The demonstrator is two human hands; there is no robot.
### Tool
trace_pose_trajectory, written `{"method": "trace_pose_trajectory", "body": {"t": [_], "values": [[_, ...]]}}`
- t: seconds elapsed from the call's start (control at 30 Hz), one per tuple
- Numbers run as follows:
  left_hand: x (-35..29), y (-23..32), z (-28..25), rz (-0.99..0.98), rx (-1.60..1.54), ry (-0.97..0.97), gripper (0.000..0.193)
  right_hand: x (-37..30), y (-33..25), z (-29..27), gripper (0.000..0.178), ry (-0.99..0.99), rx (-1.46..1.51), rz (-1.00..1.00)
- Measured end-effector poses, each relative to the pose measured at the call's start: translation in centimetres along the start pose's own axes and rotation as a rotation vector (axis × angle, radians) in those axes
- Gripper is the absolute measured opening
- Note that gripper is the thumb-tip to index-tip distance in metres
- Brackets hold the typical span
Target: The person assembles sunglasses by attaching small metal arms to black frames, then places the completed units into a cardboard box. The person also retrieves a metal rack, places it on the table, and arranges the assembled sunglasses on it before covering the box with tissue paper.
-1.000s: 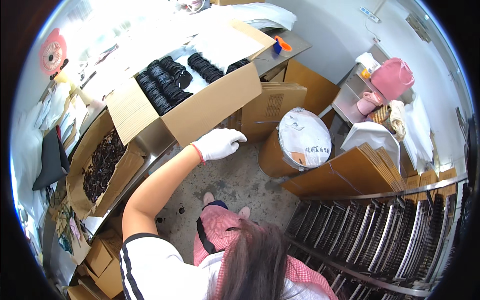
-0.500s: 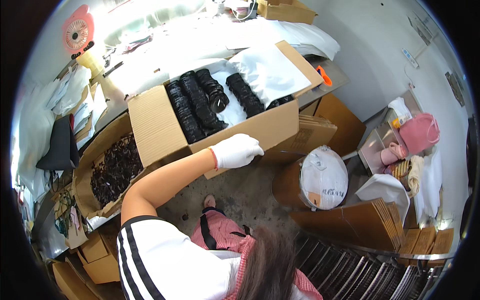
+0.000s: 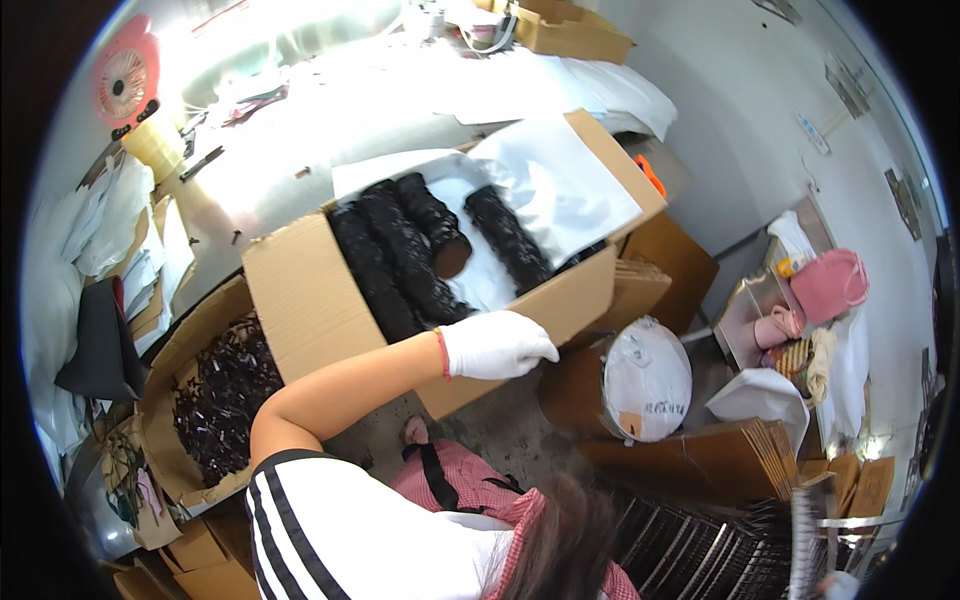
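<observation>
My left hand (image 3: 500, 346), in a white glove, hangs just off the near side of an open cardboard box (image 3: 570, 298). Its fingers are curled closed, and whatever they may hold is hidden. Inside the box, on white lining, lie several black ridged rolls (image 3: 402, 250) at the left. Another black roll (image 3: 507, 238) lies apart, to their right. A white sheet (image 3: 560, 175) covers the far right flap. At the lower right edge a pale shape, probably my right hand (image 3: 840, 585), shows partly beside an upright slatted piece (image 3: 808, 530); its fingers cannot be made out.
Left of the box, a carton (image 3: 160, 440) holds a heap of dark pieces. A white-topped drum (image 3: 648, 385) stands right, by stacked flat cardboard (image 3: 700, 455). Dark slatted racks (image 3: 700, 550) fill the lower right. A pink fan (image 3: 125, 85) stands far left.
The view has shifted, so the box sits lower in the picture. My left hand stays closed near the box's front. A slatted piece and a pale shape have appeared at lower right.
</observation>
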State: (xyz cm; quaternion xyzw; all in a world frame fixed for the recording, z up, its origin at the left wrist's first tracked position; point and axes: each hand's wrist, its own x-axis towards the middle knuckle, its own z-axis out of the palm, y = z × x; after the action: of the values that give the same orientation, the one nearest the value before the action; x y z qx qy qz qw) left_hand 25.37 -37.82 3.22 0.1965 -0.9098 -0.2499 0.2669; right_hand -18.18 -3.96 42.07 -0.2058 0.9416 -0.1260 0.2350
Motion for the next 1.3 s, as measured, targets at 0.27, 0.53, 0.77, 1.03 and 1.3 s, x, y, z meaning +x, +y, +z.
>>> {"method": "trace_pose_trajectory", "body": {"t": [0.27, 0.53, 0.77, 1.03, 1.3], "values": [[-1.3, 2.2, -13.0, 0.013, -0.064, 0.199, 0.026, 2.7, -16.1, 18.3, 0.022, -0.570, -0.153, -0.505], [6.3, 2.9, -25.8, 0.179, 0.510, 0.833, 0.059, -3.5, -39.7, 26.8, 0.018, 0.218, -0.422, -1.882], [7.0, 0.5, -37.4, -0.037, -0.013, 0.745, 0.033, -7.0, -53.0, 35.0, 0.006, 0.617, -0.510, -2.909], [-3.9, 1.5, -39.3, -0.309, -0.804, 1.216, 0.029, -5.3, -61.6, 46.0, 0.061, -0.250, 0.490, -2.605], [-9.3, -4.3, -36.6, -0.440, -0.751, 1.724, 0.033, -12.7, -68.4, 55.5, 0.045, -2.141, 0.556, -1.224]]}}
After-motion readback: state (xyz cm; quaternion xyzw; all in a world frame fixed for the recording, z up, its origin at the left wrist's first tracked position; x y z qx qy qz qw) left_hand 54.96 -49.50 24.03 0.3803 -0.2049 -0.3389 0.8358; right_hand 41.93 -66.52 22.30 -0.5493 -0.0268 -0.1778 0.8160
